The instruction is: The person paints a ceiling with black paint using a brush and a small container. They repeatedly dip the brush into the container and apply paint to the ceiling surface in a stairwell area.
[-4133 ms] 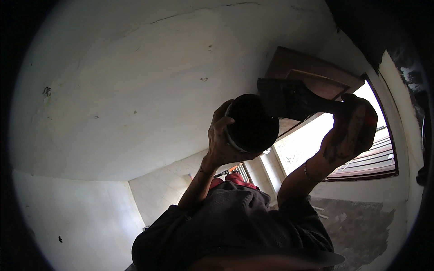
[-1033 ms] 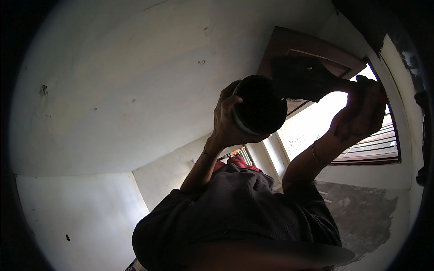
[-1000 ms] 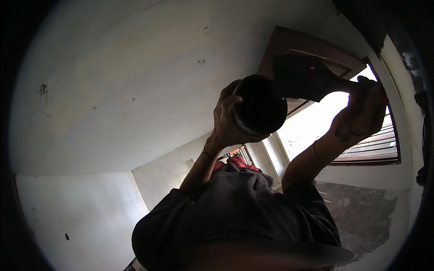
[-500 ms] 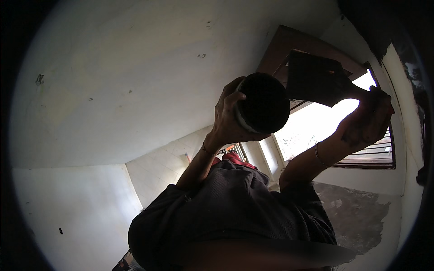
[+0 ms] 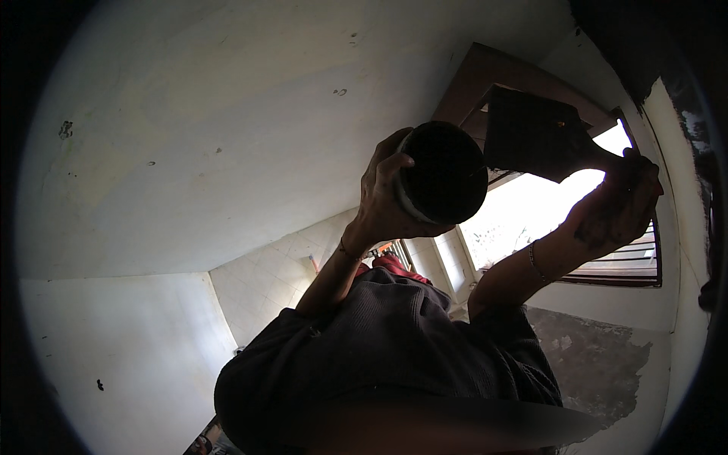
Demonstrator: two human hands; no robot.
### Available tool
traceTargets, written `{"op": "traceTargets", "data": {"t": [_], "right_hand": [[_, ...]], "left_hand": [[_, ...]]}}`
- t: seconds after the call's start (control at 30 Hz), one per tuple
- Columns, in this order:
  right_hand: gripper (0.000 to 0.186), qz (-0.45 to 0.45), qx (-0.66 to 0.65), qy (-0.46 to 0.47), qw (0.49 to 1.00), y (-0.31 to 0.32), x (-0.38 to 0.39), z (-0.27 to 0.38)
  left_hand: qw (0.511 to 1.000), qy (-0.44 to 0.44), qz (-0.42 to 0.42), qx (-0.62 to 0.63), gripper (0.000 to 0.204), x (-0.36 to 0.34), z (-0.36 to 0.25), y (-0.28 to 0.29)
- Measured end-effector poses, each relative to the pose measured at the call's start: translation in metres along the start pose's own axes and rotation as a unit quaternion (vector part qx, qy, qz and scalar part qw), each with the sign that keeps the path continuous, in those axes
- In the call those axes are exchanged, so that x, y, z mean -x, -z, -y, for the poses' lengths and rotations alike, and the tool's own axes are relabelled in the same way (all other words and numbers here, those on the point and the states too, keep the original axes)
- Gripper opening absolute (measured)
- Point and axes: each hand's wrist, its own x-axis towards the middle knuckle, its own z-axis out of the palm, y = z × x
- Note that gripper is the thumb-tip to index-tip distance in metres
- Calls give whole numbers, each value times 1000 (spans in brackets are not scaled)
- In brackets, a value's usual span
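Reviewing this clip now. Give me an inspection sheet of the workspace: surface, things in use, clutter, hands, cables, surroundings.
Surface: large pale surface with scattered dark marks; wall or ceiling, cannot tell.
Things in use: round container, its dark face toward the camera, contents not readable; broad flat tool beside it, too dark to identify further. Whether they touch is unclear.
Clutter: object at the lower left, partly cut off, unidentified.
Hands: left hand grips the container from the side; right hand grips the tool's handle.
Cables: nothing seen.
Surroundings: bright barred window, brown panel beside it, rough-edged dark patch at lower right.
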Motion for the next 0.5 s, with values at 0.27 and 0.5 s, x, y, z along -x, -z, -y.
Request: {"op": "traceTargets", "data": {"t": [0.27, 0.5], "right_hand": [[24, 6, 12, -8, 1000, 6, -5, 17], [24, 2, -31, -30, 999, 6, -12, 22]], "left_hand": [[1000, 2, -2, -9, 110, 0, 0, 1], [1000, 4, -3, -11, 108, 0, -1, 2]]}}
